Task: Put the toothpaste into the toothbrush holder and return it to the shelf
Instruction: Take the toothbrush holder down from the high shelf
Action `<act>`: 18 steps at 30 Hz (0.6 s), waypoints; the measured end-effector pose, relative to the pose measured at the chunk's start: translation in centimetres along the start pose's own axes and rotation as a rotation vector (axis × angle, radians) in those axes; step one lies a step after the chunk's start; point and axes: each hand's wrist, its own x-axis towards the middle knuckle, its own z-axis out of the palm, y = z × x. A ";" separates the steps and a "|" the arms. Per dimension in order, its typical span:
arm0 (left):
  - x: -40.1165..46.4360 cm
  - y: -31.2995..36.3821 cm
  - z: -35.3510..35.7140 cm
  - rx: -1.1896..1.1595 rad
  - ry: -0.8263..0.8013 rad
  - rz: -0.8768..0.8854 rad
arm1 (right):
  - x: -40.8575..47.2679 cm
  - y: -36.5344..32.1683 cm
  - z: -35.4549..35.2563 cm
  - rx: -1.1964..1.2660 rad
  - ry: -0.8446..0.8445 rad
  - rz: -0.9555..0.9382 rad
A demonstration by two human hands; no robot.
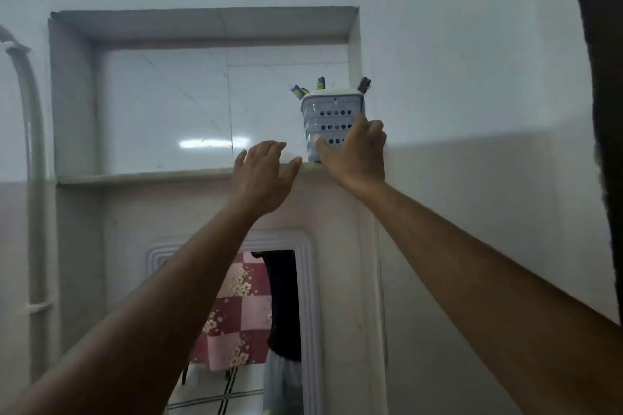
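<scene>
A grey perforated toothbrush holder (332, 114) with a white rim stands upright at the right end of the shelf (141, 176), a ledge in a tiled wall niche. Purple and green tips (321, 82) and a dark tip (364, 84) stick out of its top; I cannot tell which is the toothpaste. My right hand (354, 152) wraps around the holder's lower right side, thumb on its front. My left hand (261, 175) hovers just left of the holder at the ledge's edge, fingers spread, holding nothing.
The niche's right wall (353, 54) sits close beside the holder. A white pipe (30, 131) runs down the left wall. Below the ledge hangs a mirror (246, 323) with a ridged white frame. A dark object (603, 111) fills the right edge.
</scene>
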 end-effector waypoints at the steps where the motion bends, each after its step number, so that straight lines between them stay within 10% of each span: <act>1: 0.3 -0.5 0.3 0.017 -0.018 -0.001 | 0.3 -0.1 0.6 -0.032 0.023 0.005; 18: 0.0 -5.3 1.4 0.044 0.045 0.115 | 0.6 -2.1 3.7 -0.159 0.164 0.113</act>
